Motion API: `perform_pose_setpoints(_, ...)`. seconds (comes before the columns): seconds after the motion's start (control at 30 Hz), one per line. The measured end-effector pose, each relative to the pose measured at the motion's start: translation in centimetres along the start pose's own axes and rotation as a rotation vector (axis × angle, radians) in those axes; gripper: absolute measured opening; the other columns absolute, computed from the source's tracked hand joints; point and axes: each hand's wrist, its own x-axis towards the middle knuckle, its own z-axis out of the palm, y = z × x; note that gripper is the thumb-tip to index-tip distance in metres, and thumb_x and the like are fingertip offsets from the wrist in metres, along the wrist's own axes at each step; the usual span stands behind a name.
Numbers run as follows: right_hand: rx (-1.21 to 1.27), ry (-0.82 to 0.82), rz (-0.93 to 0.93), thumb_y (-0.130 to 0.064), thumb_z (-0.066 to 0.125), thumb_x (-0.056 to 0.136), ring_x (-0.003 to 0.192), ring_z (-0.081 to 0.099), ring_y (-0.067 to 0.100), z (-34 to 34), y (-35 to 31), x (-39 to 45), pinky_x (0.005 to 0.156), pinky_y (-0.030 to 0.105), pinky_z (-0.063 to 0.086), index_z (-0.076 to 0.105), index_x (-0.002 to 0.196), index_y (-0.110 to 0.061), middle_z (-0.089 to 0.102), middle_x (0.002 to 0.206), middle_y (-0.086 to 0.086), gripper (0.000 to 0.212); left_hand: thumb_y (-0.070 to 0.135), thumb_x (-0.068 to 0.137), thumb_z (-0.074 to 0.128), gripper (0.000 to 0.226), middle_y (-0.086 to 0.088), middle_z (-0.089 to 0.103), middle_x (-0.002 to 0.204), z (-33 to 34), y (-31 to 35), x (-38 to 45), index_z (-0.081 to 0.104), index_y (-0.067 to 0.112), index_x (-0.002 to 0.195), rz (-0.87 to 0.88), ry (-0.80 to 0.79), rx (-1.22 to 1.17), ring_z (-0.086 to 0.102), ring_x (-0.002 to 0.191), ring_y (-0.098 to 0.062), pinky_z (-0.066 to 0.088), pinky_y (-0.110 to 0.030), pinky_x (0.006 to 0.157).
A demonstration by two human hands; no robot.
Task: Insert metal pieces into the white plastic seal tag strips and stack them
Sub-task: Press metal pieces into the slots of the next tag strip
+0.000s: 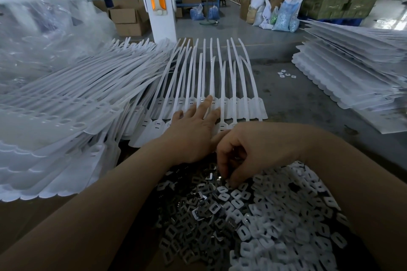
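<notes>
Head view: a person is working at a table (308, 103).
Left hand (193, 130): lying flat, fingers straight, pressing on the strips (220, 86).
Right hand (248, 149): fingers curling down, pinching into the metal pieces (209, 209) nearest the camera.

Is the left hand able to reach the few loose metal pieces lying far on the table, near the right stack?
Probably not easily: the left hand presses flat on the seal tag strips, and those loose pieces lie far beyond it, though bare table leaves the way open.
</notes>
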Motion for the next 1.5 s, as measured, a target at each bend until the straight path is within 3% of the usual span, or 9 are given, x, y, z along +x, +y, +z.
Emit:
perform_pose_setpoints(0.23, 0.033, 0.017, 0.002, -0.023, 0.077, 0.084, 0.067, 0.059, -0.008, 0.2, 0.0, -0.1, 0.063, 0.006, 0.043, 0.07, 0.083, -0.03, 0.064, 0.073, -0.025, 0.01, 0.065, 0.078, 0.011, 0.089, -0.002, -0.02, 0.163, 0.3, -0.1, 0.2, 0.002, 0.025, 0.156, 0.008, 0.009, 0.014, -0.003, 0.152, -0.029, 0.006, -0.054, 0.12)
perform_pose_setpoints(0.37, 0.087, 0.054, -0.021, -0.014, 0.074, 0.085, 0.066, 0.058, -0.005, 0.0, 0.2, -0.3, 0.064, 0.01, 0.045, 0.069, 0.086, -0.026, 0.064, 0.076, -0.022, 0.013, 0.058, 0.095, 0.033, 0.077, -0.003, -0.02, 0.163, 0.7, -0.5, 0.5, 0.001, 0.024, 0.156, 0.023, 0.031, 0.038, -0.004, 0.152, -0.029, 0.006, -0.054, 0.12)
perform_pose_setpoints(0.53, 0.086, -0.033, -0.039, -0.016, 0.078, 0.082, 0.073, 0.058, 0.002, 0.1, 0.2, -0.3, 0.07, 0.014, 0.048, 0.072, 0.09, -0.028, 0.063, 0.083, -0.012, 0.016, 0.067, 0.074, 0.01, 0.093, -0.003, -0.019, 0.163, 0.3, -0.2, 0.2, 0.003, 0.024, 0.156, 0.013, 0.017, 0.001, -0.003, 0.152, -0.029, 0.006, -0.055, 0.12)
perform_pose_setpoints(0.63, 0.061, -0.042, -0.032, -0.02, 0.078, 0.082, 0.078, 0.059, 0.007, 0.1, 0.2, -0.1, 0.071, 0.014, 0.048, 0.074, 0.097, -0.027, 0.063, 0.087, -0.005, 0.018, 0.067, 0.074, 0.01, 0.093, -0.002, -0.02, 0.163, 0.2, -0.1, 0.1, 0.002, 0.025, 0.156, 0.005, 0.006, -0.007, -0.004, 0.152, -0.029, 0.005, -0.055, 0.12)
perform_pose_setpoints(0.87, 0.019, 0.075, -0.059, -0.022, 0.074, 0.086, 0.067, 0.059, 0.006, 0.8, 0.3, 0.6, 0.065, 0.025, 0.05, 0.073, 0.093, -0.03, 0.066, 0.078, -0.008, 0.011, 0.055, 0.094, 0.04, 0.08, -0.003, -0.022, 0.163, 0.7, -0.5, 0.5, 0.0, 0.024, 0.156, 0.028, 0.029, 0.025, -0.004, 0.151, -0.03, 0.006, -0.055, 0.12)
perform_pose_setpoints(1.03, 0.08, 0.035, -0.07, -0.019, 0.076, 0.083, 0.065, 0.056, -0.001, 0.5, 0.2, 0.3, 0.063, 0.014, 0.045, 0.072, 0.094, -0.029, 0.062, 0.075, -0.01, 0.015, 0.056, 0.091, 0.041, 0.083, -0.003, -0.021, 0.163, 0.7, -0.6, 0.6, 0.0, 0.024, 0.156, 0.034, 0.034, 0.018, -0.005, 0.151, -0.029, 0.006, -0.054, 0.12)
perform_pose_setpoints(1.2, 0.033, 0.002, -0.063, -0.023, 0.079, 0.08, 0.071, 0.059, 0.003, 0.5, 0.0, 0.3, 0.068, 0.018, 0.049, 0.071, 0.091, -0.033, 0.065, 0.081, -0.004, 0.016, 0.066, 0.075, 0.022, 0.094, -0.003, -0.02, 0.163, 0.3, -0.4, 0.4, 0.002, 0.024, 0.156, 0.016, 0.005, -0.005, -0.006, 0.151, -0.029, 0.006, -0.055, 0.12)
perform_pose_setpoints(1.4, 0.062, 0.029, -0.082, -0.02, 0.077, 0.083, 0.07, 0.059, 0.0, 0.5, -0.2, 0.4, 0.065, 0.017, 0.048, 0.068, 0.084, -0.03, 0.064, 0.079, -0.016, 0.013, 0.06, 0.089, 0.037, 0.084, -0.002, -0.022, 0.162, 0.7, -0.6, 0.8, 0.0, 0.025, 0.156, 0.028, 0.024, 0.024, -0.006, 0.151, -0.029, 0.005, -0.054, 0.12)
perform_pose_setpoints(1.5, 0.109, 0.172, -0.072, -0.02, 0.075, 0.084, 0.068, 0.058, -0.004, -0.1, 0.4, 0.0, 0.064, 0.011, 0.046, 0.065, 0.081, -0.031, 0.063, 0.077, -0.022, 0.015, 0.058, 0.093, 0.044, 0.085, -0.003, -0.023, 0.162, 0.9, -0.7, 0.9, -0.002, 0.026, 0.156, 0.024, 0.029, 0.039, -0.005, 0.151, -0.03, 0.005, -0.055, 0.12)
